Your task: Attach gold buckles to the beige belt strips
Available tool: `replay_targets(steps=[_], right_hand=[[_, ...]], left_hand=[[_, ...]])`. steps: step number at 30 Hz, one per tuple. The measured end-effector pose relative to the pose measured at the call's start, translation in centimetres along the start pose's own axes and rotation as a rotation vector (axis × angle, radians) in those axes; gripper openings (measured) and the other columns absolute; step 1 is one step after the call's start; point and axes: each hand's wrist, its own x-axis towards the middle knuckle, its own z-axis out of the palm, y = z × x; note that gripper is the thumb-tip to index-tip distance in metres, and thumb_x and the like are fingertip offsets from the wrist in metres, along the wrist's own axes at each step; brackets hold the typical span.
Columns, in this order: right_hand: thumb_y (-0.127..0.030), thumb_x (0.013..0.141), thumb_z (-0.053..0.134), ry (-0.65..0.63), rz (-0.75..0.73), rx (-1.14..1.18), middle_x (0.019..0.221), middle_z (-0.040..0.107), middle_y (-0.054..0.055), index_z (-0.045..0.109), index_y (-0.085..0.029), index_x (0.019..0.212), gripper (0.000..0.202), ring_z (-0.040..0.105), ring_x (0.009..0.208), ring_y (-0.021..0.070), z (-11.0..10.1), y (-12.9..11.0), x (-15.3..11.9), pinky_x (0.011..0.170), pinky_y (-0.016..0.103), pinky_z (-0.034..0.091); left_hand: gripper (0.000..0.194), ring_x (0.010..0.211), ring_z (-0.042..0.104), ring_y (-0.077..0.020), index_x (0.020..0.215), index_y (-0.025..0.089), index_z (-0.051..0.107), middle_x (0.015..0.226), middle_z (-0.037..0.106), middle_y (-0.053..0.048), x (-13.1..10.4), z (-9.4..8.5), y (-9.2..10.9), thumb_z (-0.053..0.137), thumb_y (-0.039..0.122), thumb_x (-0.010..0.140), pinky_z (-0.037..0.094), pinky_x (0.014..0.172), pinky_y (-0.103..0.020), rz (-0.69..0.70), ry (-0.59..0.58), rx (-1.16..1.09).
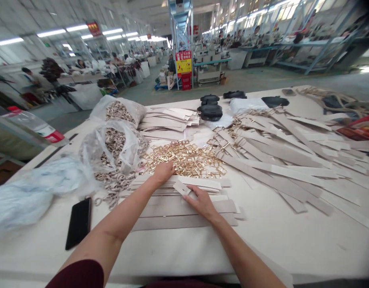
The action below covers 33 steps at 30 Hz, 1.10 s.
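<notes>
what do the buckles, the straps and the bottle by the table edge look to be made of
Buckles: gold-toned and shiny, probably plated metal.
Straps: matte beige-grey, flat and thin, perhaps leather or imitation.
Bottle: clear, glossy, see-through, likely plastic.

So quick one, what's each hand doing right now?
Left hand: fingers curled at the gold buckles; can't tell if it grips one.
Right hand: closed on a pale strap.

Your left hand's fingertips [164, 172] are too indistinct to show whether they grip a buckle. The far workers [116, 58] are blurred. Your maroon sleeve [78, 275] is cut off by the bottom edge, the red bag [360, 129] by the right.
</notes>
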Motion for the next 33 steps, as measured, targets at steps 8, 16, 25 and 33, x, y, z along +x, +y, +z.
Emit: replay_targets(steps=[8,16,25,33], right_hand=[[-0.046,0.076,0.060,0.051,0.020,0.040,0.102,0.068,0.006,0.061,-0.019,0.109,0.043,0.061,0.093,0.0227,-0.4,-0.1,-0.3,0.088,0.037,0.045],[-0.048,0.074,0.062,0.084,-0.071,-0.036,0.103,0.067,0.005,0.061,-0.019,0.110,0.045,0.062,0.092,0.0220,-0.6,-2.8,-1.9,0.087,0.035,0.046],[-0.042,0.073,0.067,0.003,-0.143,0.116,0.103,0.066,0.005,0.059,-0.019,0.109,0.043,0.061,0.091,0.0203,-0.1,-3.6,-4.1,0.084,0.032,0.048],[-0.043,0.074,0.065,0.007,-0.123,-0.079,0.099,0.067,0.005,0.061,-0.019,0.109,0.042,0.061,0.087,0.0203,-1.0,-4.6,-4.8,0.083,0.033,0.047]], left_hand=[[0.027,0.073,0.068,-0.0130,0.101,0.011,0.061,0.091,0.070,-0.010,-4.8,-3.6,-1.1,0.056,0.032,0.085,0.053,0.062,-0.020,-0.136,-0.166,-0.834],[0.024,0.060,0.065,-0.0092,0.100,0.008,0.063,0.081,0.070,-0.009,-11.8,-6.8,2.4,0.065,0.020,0.079,0.054,0.054,-0.014,-0.209,-0.464,-1.319],[0.026,0.065,0.068,-0.0122,0.096,0.009,0.065,0.085,0.071,-0.010,-13.9,-6.6,1.1,0.069,0.025,0.076,0.054,0.054,-0.015,-0.198,-0.397,-1.218],[0.028,0.060,0.063,-0.0081,0.096,0.008,0.065,0.081,0.069,-0.009,-16.0,-4.9,0.8,0.071,0.024,0.074,0.050,0.051,-0.013,-0.278,-0.440,-1.342]])
